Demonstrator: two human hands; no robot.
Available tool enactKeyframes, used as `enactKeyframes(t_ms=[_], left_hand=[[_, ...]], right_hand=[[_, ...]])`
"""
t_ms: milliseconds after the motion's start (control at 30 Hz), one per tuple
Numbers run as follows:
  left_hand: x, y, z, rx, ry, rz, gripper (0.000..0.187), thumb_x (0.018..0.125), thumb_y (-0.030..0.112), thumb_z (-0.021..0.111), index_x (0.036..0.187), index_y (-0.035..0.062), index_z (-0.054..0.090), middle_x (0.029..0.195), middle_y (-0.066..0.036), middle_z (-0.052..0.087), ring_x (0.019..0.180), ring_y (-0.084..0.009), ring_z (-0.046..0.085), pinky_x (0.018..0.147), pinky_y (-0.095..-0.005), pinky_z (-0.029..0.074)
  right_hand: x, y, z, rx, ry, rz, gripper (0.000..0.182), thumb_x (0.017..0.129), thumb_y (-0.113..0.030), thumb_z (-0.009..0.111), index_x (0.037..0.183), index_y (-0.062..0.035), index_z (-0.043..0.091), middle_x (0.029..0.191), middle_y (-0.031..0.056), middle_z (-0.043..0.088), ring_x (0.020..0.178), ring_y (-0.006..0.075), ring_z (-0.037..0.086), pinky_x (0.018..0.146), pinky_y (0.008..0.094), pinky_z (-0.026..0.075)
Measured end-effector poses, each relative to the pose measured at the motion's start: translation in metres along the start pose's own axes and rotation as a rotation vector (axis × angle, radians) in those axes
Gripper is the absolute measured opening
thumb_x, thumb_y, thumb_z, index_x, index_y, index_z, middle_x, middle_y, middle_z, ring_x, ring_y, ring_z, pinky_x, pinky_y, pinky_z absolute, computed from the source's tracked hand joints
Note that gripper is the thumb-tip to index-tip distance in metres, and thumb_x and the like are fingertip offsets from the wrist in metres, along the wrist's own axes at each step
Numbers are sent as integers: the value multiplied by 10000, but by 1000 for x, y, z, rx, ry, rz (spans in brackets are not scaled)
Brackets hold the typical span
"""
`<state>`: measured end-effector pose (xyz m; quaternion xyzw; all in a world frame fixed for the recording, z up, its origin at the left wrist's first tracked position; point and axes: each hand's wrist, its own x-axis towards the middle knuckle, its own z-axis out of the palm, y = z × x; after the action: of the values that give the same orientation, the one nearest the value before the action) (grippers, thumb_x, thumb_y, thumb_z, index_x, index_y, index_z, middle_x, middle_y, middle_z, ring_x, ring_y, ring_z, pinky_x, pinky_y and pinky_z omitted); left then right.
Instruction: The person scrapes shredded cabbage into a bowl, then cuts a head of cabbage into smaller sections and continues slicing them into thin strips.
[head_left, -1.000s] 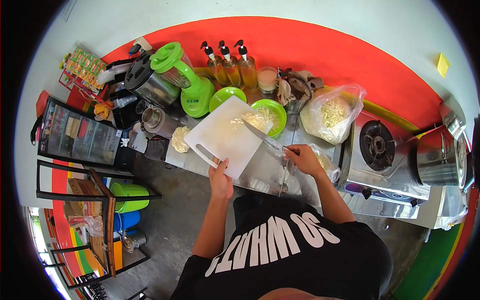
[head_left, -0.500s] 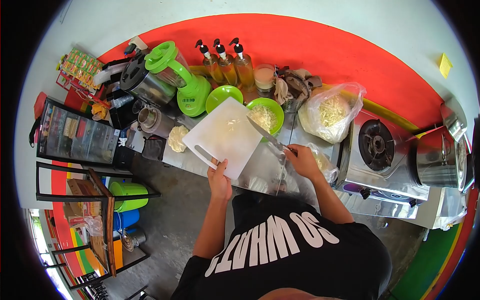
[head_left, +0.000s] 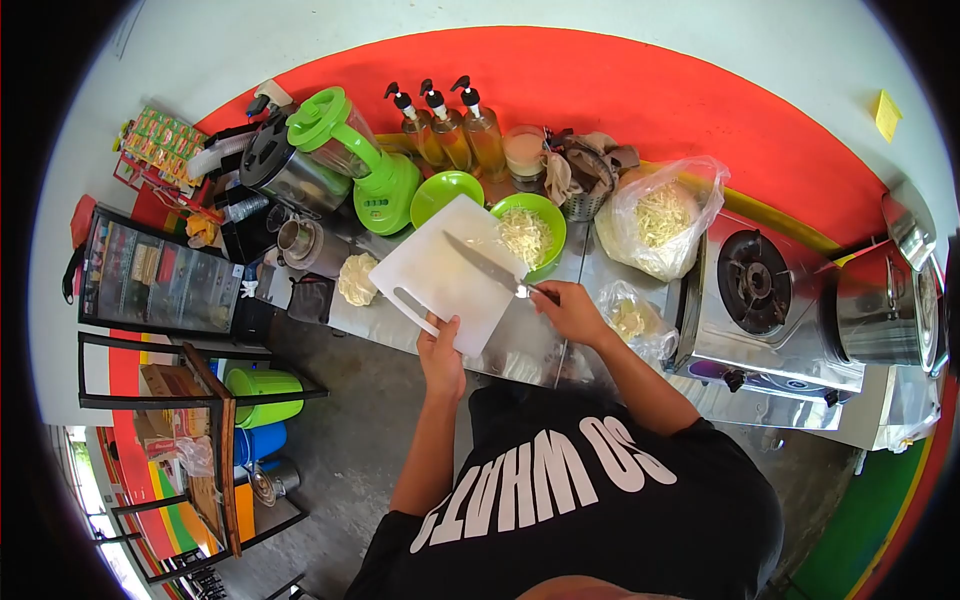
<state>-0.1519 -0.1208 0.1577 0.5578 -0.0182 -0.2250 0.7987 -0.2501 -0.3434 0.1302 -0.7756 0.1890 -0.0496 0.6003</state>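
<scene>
My left hand [head_left: 442,352] grips the handle edge of a white cutting board [head_left: 430,265], held over the counter's front. In my right hand [head_left: 572,312] is a kitchen knife [head_left: 482,262], its blade lying across the board's upper right part. Beyond the board's right corner stands a green bowl [head_left: 553,213] of shredded pale cabbage [head_left: 524,238]. A second green bowl [head_left: 450,187] sits behind the board, partly hidden by it. Left of the board rests a pale chunk of cabbage [head_left: 357,279].
A plastic bag of shreds [head_left: 662,215] and a smaller bag [head_left: 632,320] lie on the steel counter [head_left: 520,350]. A gas stove [head_left: 755,290] and a large pot [head_left: 880,305] stand at right. Behind are a green blender [head_left: 385,190] and pump bottles [head_left: 483,130].
The knife has moved left from over the shred-filled bowl onto the board, my right hand shifting left with it. Few or no shreds now show on the board, where a small pile lay.
</scene>
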Motion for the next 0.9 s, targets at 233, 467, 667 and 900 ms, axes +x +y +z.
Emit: enactKeyframes(t_ms=[233,467,667,900], left_hand=[[-3,1,-1,5,30,-44,392,994,53,575,1383,8,555,1216,-32,637,1118,-138,616,950,-308,500],[-6,-1,0,32,50,-38,398,997,65,580,1392,18,554,1252,-37,644,1108,-135,633,905,-318,533],[-4,-3,-10,181,20,-90,363,993,91,603,1347,10,593,1179,-51,684,1022,-139,677,829,-299,570],[-7,6,-4,233,43,-89,274,982,97,625,1245,23,640,1062,-34,692,902,-99,648,776,-273,525]], right_hand=[[16,44,-10,-4,139,116,282,978,-235,641,989,39,706,753,91,701,642,146,611,646,326,493],[16,41,-16,21,216,156,277,974,-221,647,1008,46,713,756,78,703,598,124,607,596,317,494],[-4,-9,-7,394,-309,161,314,961,-100,653,1258,2,652,881,1,691,644,64,553,569,230,457],[14,24,0,373,-192,184,266,981,-122,630,1201,26,658,888,36,700,630,68,565,569,234,469]])
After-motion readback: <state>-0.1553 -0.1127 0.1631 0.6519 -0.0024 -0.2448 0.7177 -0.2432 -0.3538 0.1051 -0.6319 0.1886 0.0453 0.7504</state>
